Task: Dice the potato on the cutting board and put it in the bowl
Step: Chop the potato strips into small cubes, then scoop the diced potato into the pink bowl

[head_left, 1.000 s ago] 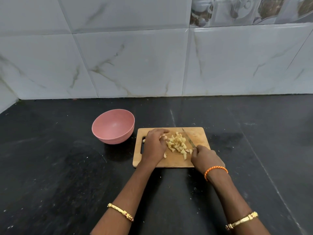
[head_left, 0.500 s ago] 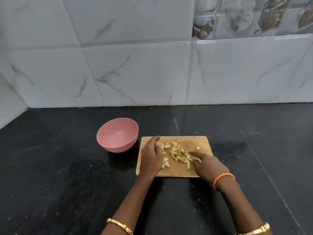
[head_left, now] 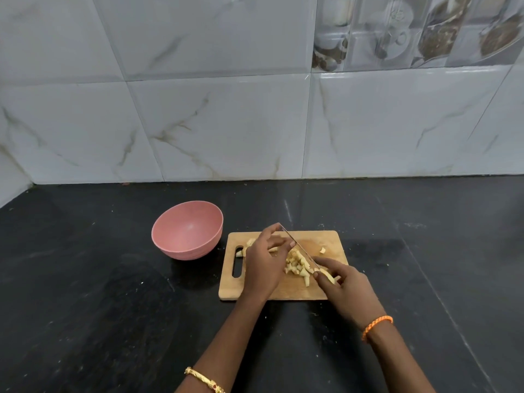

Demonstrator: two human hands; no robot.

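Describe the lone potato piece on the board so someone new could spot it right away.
Find the wooden cutting board on the black counter. Near its far right corner lies one pale potato cube. It sits alone, right of the knife, away from the main pile.

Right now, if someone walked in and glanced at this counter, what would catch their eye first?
Probably the two hands working over the cutting board at centre: the right hand holds a knife angled across a heap of potato pieces, while the left hand steadies beside it. Next, the pink bowl, empty, just left of the board on the black counter.
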